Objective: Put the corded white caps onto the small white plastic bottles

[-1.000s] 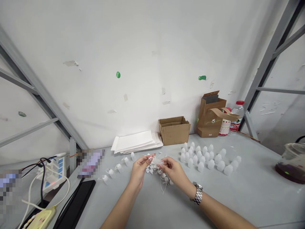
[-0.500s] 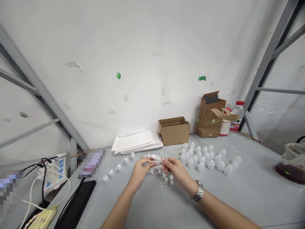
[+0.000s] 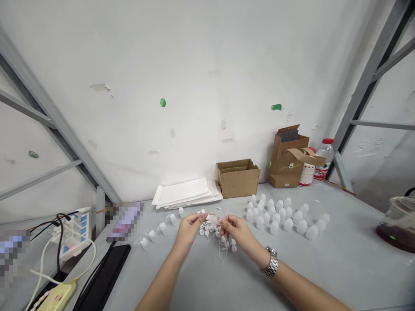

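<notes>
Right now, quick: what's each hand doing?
Left hand: closed, pinching one end of a small translucent bottle.
Right hand: closed, gripping that bottle's other end.

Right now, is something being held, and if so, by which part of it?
Yes, a small translucent bottle, held sideways: the left grip pinches its left end, the right grip its right end. Both ends are partly hidden.

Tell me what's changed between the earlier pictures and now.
Since half a second ago, the left hand has drawn its grip slightly left, showing more of the small translucent bottle that both hands still hold; the right hand has barely moved. Neither let go. The standing bottles, loose caps and cardboard box stayed put.
</notes>
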`<action>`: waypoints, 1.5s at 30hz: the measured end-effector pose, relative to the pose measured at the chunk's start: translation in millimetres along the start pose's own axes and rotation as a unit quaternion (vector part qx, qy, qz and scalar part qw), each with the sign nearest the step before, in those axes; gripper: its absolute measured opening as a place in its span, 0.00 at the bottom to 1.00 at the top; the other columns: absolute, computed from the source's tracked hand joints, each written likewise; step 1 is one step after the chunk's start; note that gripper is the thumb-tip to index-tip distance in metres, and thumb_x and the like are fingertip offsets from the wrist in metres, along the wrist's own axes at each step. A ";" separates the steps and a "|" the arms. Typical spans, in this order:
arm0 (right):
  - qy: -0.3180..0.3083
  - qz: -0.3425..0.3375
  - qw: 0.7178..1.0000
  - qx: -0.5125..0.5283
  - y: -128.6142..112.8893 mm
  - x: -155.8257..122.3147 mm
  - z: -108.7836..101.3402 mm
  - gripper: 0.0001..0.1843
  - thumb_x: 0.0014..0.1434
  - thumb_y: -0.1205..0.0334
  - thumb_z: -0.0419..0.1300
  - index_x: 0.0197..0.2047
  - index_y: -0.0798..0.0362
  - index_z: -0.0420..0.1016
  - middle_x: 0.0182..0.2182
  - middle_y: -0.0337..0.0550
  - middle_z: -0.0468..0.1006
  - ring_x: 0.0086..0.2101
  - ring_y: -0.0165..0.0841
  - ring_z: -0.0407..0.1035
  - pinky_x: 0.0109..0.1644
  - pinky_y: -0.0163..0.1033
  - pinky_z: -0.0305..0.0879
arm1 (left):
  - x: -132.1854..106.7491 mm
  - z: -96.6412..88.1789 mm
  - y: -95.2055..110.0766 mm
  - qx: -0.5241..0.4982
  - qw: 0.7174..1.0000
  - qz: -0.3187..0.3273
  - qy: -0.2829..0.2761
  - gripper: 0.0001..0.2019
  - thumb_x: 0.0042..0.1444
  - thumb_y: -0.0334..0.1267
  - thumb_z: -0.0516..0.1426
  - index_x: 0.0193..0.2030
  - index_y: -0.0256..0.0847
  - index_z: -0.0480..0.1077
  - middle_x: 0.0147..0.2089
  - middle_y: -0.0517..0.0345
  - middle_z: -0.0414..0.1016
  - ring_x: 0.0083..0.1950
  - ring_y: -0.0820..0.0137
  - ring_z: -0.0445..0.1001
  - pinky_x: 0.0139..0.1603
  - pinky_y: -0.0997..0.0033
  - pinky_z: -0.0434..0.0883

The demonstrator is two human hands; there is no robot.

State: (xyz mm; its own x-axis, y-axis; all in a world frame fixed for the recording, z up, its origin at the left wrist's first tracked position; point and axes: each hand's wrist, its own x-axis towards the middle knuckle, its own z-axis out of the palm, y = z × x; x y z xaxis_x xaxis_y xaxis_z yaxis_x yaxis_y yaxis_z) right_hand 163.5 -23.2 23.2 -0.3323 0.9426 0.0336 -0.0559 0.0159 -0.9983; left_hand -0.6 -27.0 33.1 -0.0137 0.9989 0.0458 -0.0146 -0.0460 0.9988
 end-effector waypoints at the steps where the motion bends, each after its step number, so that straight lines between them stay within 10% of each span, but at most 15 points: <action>1: -0.009 0.013 1.000 0.003 0.7 0.0 -0.1 0.25 0.49 0.39 0.52 0.21 0.55 0.64 0.15 0.36 0.68 0.15 0.25 0.58 0.21 0.32 0.55 | -0.4 0.3 0.3 -0.002 1.000 0.000 -0.010 0.15 0.43 0.45 0.59 0.34 0.37 0.76 0.34 0.52 0.78 0.39 0.62 0.73 0.44 0.66 0.65; 10: 0.059 -0.078 0.993 -0.061 12.2 -1.9 2.6 0.19 0.49 0.47 0.58 0.37 0.53 0.66 0.22 0.35 0.70 0.22 0.29 0.66 0.26 0.32 0.61 | -0.9 2.4 -3.4 -0.036 0.999 -0.019 -0.005 0.13 0.43 0.43 0.60 0.34 0.37 0.76 0.37 0.51 0.78 0.42 0.62 0.73 0.47 0.65 0.65; 17: -0.081 0.083 0.993 0.005 5.3 0.6 -3.6 0.31 0.55 0.38 0.40 0.20 0.56 0.64 0.11 0.37 0.65 0.10 0.24 0.55 0.14 0.31 0.49 | -2.1 2.8 -4.7 -0.031 0.999 0.002 -0.029 0.13 0.44 0.42 0.60 0.35 0.38 0.76 0.38 0.50 0.78 0.46 0.59 0.71 0.51 0.62 0.62; 24: 0.039 -0.081 0.993 -0.070 13.7 0.4 -0.3 0.16 0.50 0.50 0.58 0.37 0.52 0.66 0.23 0.34 0.69 0.23 0.28 0.65 0.27 0.33 0.60 | 0.3 1.9 -8.2 -0.054 0.999 -0.005 -0.003 0.14 0.45 0.43 0.59 0.36 0.37 0.75 0.37 0.51 0.78 0.42 0.61 0.73 0.50 0.61 0.63; 31: -0.040 0.042 0.998 0.014 6.4 3.3 -3.7 0.26 0.51 0.39 0.49 0.19 0.54 0.60 0.10 0.32 0.61 0.11 0.22 0.51 0.16 0.30 0.46 | 1.4 4.9 -17.8 -0.082 0.996 -0.023 -0.024 0.13 0.45 0.41 0.59 0.35 0.36 0.76 0.35 0.49 0.78 0.41 0.62 0.72 0.49 0.64 0.62; 45: -0.076 0.101 0.980 0.153 0.2 0.4 0.0 0.25 0.50 0.40 0.52 0.20 0.55 0.63 0.07 0.31 0.61 0.09 0.21 0.50 0.15 0.30 0.43 | -1.0 7.9 -8.8 -0.248 0.963 -0.092 -0.043 0.17 0.44 0.40 0.61 0.41 0.35 0.73 0.42 0.47 0.76 0.43 0.66 0.74 0.52 0.66 0.63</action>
State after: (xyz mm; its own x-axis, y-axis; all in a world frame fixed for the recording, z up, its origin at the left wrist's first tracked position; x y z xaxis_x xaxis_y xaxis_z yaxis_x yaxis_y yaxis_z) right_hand 163.3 -22.7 22.9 -0.5017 0.8546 -0.1336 -0.2465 -0.2893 -0.9250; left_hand 7.5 -27.4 24.4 0.1164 0.9873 -0.1084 -0.4859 0.1518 0.8608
